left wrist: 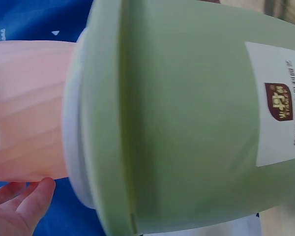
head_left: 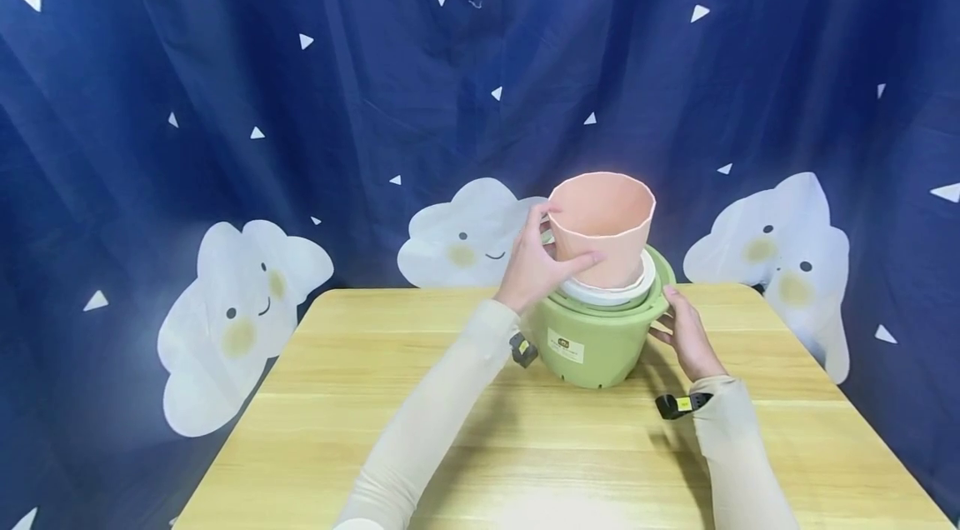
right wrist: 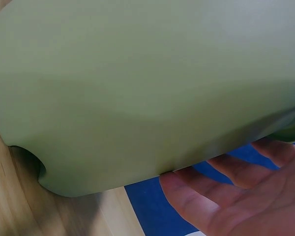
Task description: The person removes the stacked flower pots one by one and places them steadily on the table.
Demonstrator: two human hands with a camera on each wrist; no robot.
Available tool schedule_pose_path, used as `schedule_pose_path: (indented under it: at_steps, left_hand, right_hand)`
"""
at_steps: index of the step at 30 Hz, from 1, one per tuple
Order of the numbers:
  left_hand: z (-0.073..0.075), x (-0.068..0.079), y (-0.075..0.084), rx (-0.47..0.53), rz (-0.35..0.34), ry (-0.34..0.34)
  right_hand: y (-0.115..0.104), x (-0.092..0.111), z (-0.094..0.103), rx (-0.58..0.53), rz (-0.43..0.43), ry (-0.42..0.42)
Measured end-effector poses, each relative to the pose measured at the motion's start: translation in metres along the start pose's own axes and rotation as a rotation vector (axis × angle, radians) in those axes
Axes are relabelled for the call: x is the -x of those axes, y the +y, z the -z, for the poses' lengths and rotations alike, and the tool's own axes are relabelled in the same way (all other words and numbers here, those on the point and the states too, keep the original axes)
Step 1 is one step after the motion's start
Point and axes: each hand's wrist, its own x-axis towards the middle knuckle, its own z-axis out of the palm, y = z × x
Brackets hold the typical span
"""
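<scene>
Wooden table (head_left: 405, 397) before blue curtain (head_left: 360, 80): left hand (head_left: 538, 263) pinches pink pot (head_left: 618, 247), upright above white pot (head_left: 611, 295); right hand (head_left: 687, 336) pinches green pot (head_left: 600, 338) at right rim, where steady bracing likely helps

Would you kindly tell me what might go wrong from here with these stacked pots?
The pink pot rises well above the green pot, so it may tip if the left hand slips. The right hand holds the green pot at one side only, so that pot could slide or turn.
</scene>
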Motion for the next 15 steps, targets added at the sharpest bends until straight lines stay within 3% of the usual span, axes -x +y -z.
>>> schedule_pose_path:
  at_steps: [6,15]
  left_hand:
    - [0.012,-0.001,0.004,0.059,-0.027,0.034]
    - [0.031,-0.004,0.011,0.023,-0.046,0.069]
  right_hand:
    - [0.001,0.001,-0.001,0.018,-0.014,-0.007]
    - [-0.001,0.000,0.001,0.009,-0.024,-0.005]
